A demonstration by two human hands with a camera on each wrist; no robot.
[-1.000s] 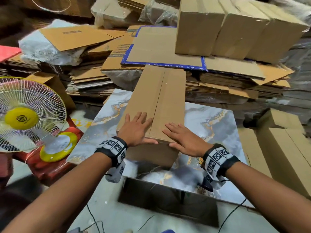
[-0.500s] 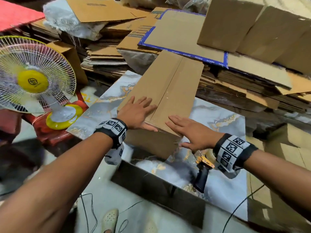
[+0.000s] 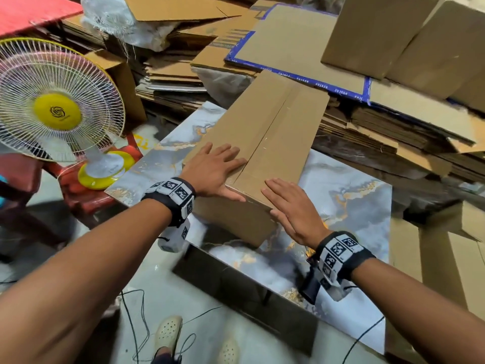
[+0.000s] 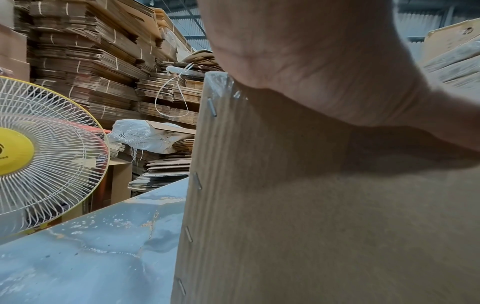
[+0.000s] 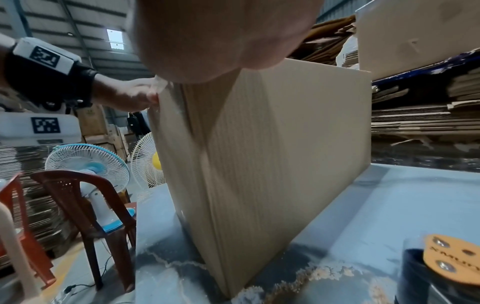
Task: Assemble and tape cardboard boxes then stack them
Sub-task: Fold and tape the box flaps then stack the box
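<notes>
Both hands lie flat, fingers straight, on the near end of a closed cardboard box (image 3: 265, 137): the left hand (image 3: 214, 170) on its left flap, the right hand (image 3: 291, 208) over the near right corner. The box stands on the marbled table (image 3: 349, 195), its long axis running from the near edge away toward the flattened cardboard stacks (image 3: 294, 46) beyond the far edge. What it contains is hidden. Only the left wrist view shows staples (image 4: 198, 181) down its corner; only the right wrist view shows a brown chair (image 5: 85, 207). A yellow fan (image 3: 56, 111) stands to the left.

I see my right hand (image 5: 221, 39) pressing on the top of the box (image 5: 272, 144), which stands on the marbled table (image 5: 389, 205). My left hand (image 5: 130, 94) touches its far top corner. Two fans (image 5: 88, 164) and a chair (image 5: 85, 209) stand beyond.
</notes>
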